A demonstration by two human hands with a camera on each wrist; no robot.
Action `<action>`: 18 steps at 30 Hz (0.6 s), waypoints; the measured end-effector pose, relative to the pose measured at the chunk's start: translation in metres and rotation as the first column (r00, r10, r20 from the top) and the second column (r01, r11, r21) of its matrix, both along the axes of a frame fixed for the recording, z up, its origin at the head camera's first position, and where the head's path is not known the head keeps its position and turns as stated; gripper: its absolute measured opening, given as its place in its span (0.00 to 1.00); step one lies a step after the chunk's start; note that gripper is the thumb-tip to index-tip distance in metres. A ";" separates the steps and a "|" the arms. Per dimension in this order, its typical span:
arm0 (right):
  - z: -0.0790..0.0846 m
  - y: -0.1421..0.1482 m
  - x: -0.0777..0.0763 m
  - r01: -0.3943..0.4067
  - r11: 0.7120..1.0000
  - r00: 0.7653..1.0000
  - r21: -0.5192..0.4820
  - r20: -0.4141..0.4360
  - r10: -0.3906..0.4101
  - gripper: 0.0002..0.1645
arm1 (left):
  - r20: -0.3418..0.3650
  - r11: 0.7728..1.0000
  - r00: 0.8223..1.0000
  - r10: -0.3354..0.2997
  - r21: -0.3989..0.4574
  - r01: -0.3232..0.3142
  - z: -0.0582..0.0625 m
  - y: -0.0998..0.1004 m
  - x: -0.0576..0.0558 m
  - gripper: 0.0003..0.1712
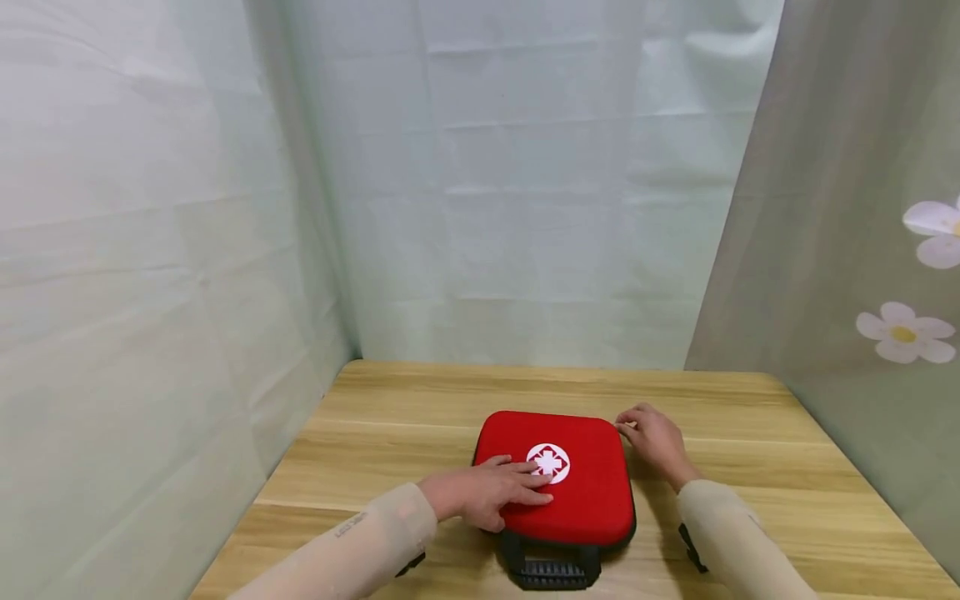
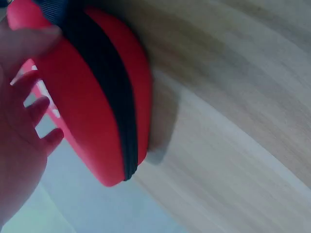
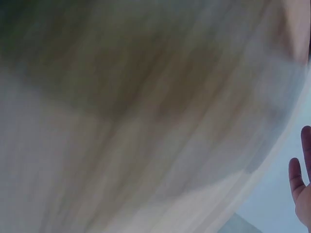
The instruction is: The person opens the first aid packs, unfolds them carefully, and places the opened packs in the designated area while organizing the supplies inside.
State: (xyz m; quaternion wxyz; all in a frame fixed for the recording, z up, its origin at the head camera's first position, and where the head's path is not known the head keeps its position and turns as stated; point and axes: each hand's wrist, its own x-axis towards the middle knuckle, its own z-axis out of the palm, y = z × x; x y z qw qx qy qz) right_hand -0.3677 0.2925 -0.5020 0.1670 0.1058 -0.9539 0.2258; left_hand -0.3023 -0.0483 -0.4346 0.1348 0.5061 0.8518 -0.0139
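A red first aid case [image 1: 585, 500] with a white round emblem lies flat on the table, its black handle [image 1: 551, 575] toward me. My left hand [image 1: 498, 493] rests on the lid's left part with fingers spread, some reaching the emblem. In the left wrist view, a black zipper band [image 2: 109, 85] runs round the case's side. At the far right corner my right hand [image 1: 652, 437] has thumb and forefinger close together against the edge. Whatever lies between them is too small to make out. Two outstretched fingers [image 3: 297, 179] of that hand show in the right wrist view.
The wood-grain table [image 1: 405, 400] extends around the case on every side. Pale curtains [image 1: 525, 208] hang behind it and at the left. A curtain with white flowers [image 1: 903, 333] hangs on the right.
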 end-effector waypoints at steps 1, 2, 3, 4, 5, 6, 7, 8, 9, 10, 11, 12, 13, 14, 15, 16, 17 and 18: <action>0.001 0.001 0.000 -0.002 1.000 1.000 0.002 -0.001 0.002 0.04 | -0.021 1.000 0.999 0.028 0.009 -0.028 -0.001 -0.002 -0.002 0.45; 0.002 0.002 0.001 -0.005 1.000 1.000 0.001 -0.001 0.005 0.04 | -0.046 0.998 0.997 0.060 0.023 -0.059 -0.001 -0.005 -0.005 0.44; 0.003 0.003 0.001 -0.010 1.000 1.000 -0.002 -0.004 0.010 0.04 | -0.067 0.994 0.992 0.104 0.049 -0.101 -0.002 -0.008 -0.008 0.42; 0.003 0.004 0.001 -0.018 1.000 1.000 -0.006 -0.009 0.018 0.03 | -0.080 0.986 0.985 0.152 0.082 -0.146 -0.004 -0.011 -0.011 0.40; 0.003 0.006 0.001 -0.026 1.000 1.000 -0.007 -0.016 0.026 0.03 | -0.093 0.975 0.975 0.202 0.117 -0.191 -0.006 -0.012 -0.014 0.37; 0.003 0.007 0.001 -0.036 0.999 0.999 -0.013 -0.020 0.035 0.03 | -0.108 0.960 0.962 0.250 0.157 -0.232 -0.008 -0.011 -0.016 0.33; 0.002 0.008 0.000 -0.041 0.999 0.999 -0.020 -0.025 0.041 0.03 | -0.123 0.943 0.947 0.297 0.194 -0.271 -0.011 -0.008 -0.018 0.29; 0.002 0.009 -0.001 -0.044 0.999 0.999 -0.025 -0.032 0.043 0.03 | -0.144 0.924 0.928 0.344 0.226 -0.308 -0.013 -0.002 -0.018 0.25; 0.001 0.009 -0.001 -0.043 0.999 0.998 -0.028 -0.039 0.042 0.03 | -0.165 0.903 0.905 0.392 0.257 -0.344 -0.016 0.007 -0.018 0.23; 0.001 0.010 -0.001 -0.041 0.999 0.998 -0.030 -0.043 0.040 0.03 | -0.185 0.883 0.881 0.435 0.279 -0.378 -0.019 0.017 -0.017 0.23; 0.000 0.011 -0.002 -0.037 0.999 0.998 -0.030 -0.044 0.035 0.03 | -0.203 0.862 0.855 0.478 0.297 -0.411 -0.022 0.029 -0.014 0.27; 0.000 0.011 -0.002 -0.031 0.999 0.999 -0.032 -0.044 0.029 0.03 | -0.216 0.841 0.828 0.517 0.307 -0.445 -0.024 0.042 -0.012 0.33; -0.001 0.012 -0.002 -0.024 0.999 0.999 -0.032 -0.044 0.022 0.03 | -0.226 0.821 0.801 0.554 0.311 -0.480 -0.026 0.055 -0.009 0.40; -0.001 0.012 -0.002 -0.019 0.999 0.999 -0.032 -0.044 0.018 0.03 | -0.236 0.803 0.777 0.583 0.309 -0.509 -0.028 0.067 -0.006 0.45; -0.001 0.012 -0.001 -0.018 0.999 0.999 -0.030 -0.045 0.016 0.03 | -0.237 0.786 0.757 0.609 0.306 -0.537 -0.029 0.078 -0.003 0.51; -0.002 0.012 -0.001 -0.019 0.999 0.999 -0.032 -0.045 0.018 0.03 | -0.240 0.772 0.739 0.630 0.295 -0.562 -0.030 0.088 0.000 0.55; -0.002 0.012 -0.001 -0.020 0.999 0.999 -0.032 -0.046 0.019 0.03 | -0.247 0.762 0.724 0.644 0.284 -0.582 -0.030 0.095 0.002 0.58; -0.002 0.012 -0.001 -0.021 0.999 0.999 -0.034 -0.047 0.019 0.03 | -0.259 0.757 0.713 0.652 0.267 -0.596 -0.030 0.101 0.004 0.60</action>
